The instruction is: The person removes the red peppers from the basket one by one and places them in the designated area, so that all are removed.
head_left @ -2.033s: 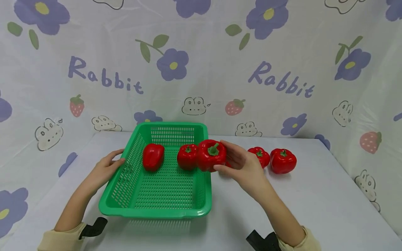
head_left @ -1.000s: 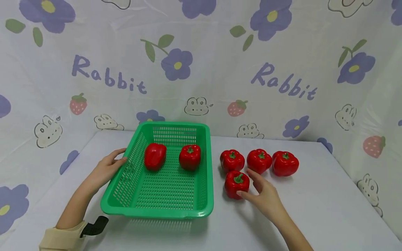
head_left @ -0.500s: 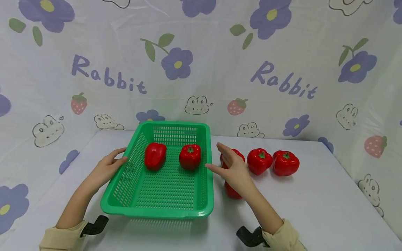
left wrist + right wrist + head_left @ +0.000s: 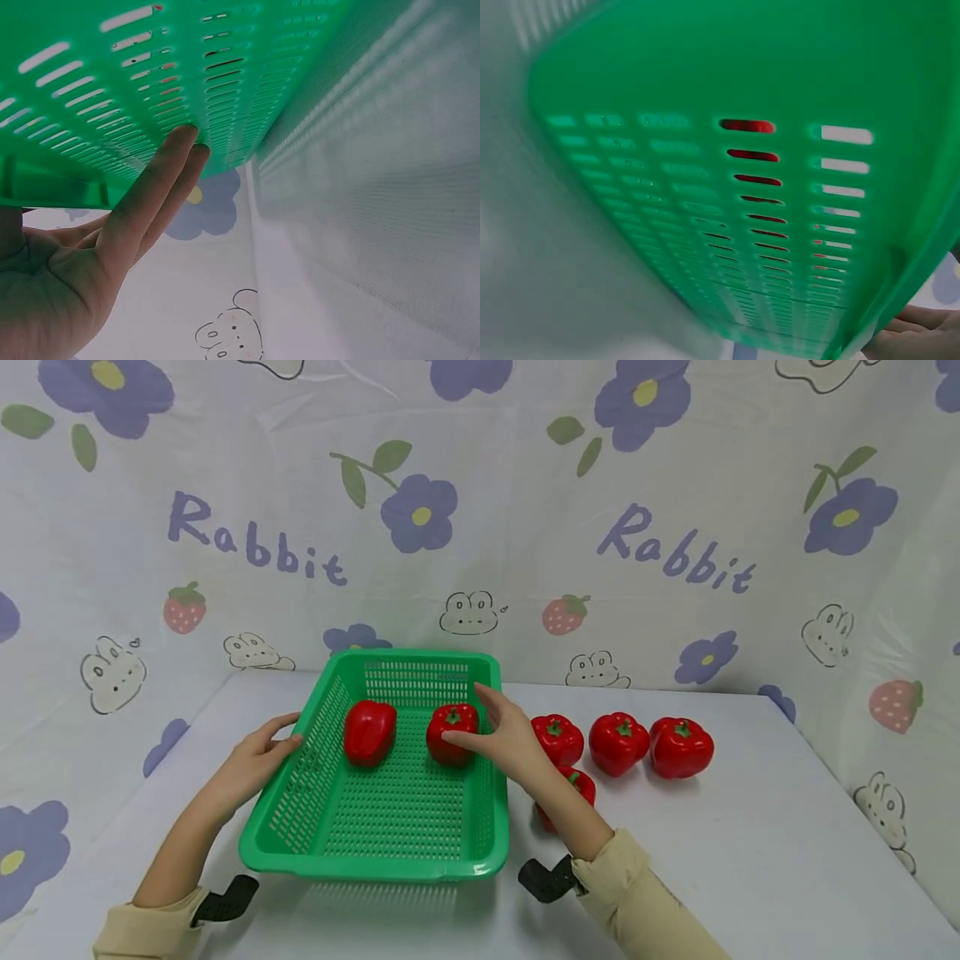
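Observation:
A green plastic basket with slotted walls sits tilted on the white table. My left hand grips its left rim, thumb over the edge; in the left wrist view, straight fingers lie against the outer wall. Inside lie two red bell peppers: one on its side at left, one stem-up at right. Over the right rim reaches my right hand, thumb and fingers spread about the stem-up pepper; contact cannot be told. In the right wrist view the basket's wall hides most of that hand.
Several red bell peppers stand right of the basket: one beside the right wrist, two farther right, and one partly behind the right forearm. A patterned cloth hangs behind the table.
My right hand set its pepper on the table right of the basket and let go. Then it moved left, over the rim, to the stem-up pepper. The left hand stayed on the rim.

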A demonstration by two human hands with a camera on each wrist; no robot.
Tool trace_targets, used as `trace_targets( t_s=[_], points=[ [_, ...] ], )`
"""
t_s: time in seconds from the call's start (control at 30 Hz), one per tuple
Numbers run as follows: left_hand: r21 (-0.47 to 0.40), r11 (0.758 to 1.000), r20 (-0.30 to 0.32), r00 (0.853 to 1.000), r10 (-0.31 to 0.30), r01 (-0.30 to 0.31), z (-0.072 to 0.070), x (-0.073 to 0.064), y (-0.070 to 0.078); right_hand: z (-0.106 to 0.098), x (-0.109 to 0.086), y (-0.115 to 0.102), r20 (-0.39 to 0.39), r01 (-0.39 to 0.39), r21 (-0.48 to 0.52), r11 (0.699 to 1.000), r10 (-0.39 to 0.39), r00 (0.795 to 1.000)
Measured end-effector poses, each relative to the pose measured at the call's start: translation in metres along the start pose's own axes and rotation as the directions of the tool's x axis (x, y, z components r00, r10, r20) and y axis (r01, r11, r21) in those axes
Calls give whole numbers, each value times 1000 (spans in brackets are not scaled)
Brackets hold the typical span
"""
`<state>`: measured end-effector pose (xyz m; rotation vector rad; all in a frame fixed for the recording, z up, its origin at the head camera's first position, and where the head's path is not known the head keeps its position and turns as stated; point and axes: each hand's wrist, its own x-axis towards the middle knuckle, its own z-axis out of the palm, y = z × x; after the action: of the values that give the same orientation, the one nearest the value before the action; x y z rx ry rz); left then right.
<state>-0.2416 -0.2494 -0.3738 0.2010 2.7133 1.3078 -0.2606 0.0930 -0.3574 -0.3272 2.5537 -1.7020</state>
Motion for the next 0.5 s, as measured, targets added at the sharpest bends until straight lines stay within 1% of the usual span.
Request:
trace_targets(
  t_s=[0.1, 0.27, 0.4, 0.5],
  points=[
    [2, 1000, 1, 1000, 1, -1, 0, 1, 0, 3, 5, -3, 17, -27, -23, 999, 27, 999],
    [3, 1000, 3, 1000, -5, 5, 0, 1, 0, 7, 11, -8, 31, -42, -78, 996, 45, 999],
    [-3, 1000, 6, 1000, -2, 2, 0, 1, 0, 13, 16, -8, 31, -43, -139, 989, 47, 998],
    [-7, 1000, 6, 1000, -3, 3, 0, 1, 0, 17, 19, -9, 26, -49, -201, 978, 55, 998]
  ],
)
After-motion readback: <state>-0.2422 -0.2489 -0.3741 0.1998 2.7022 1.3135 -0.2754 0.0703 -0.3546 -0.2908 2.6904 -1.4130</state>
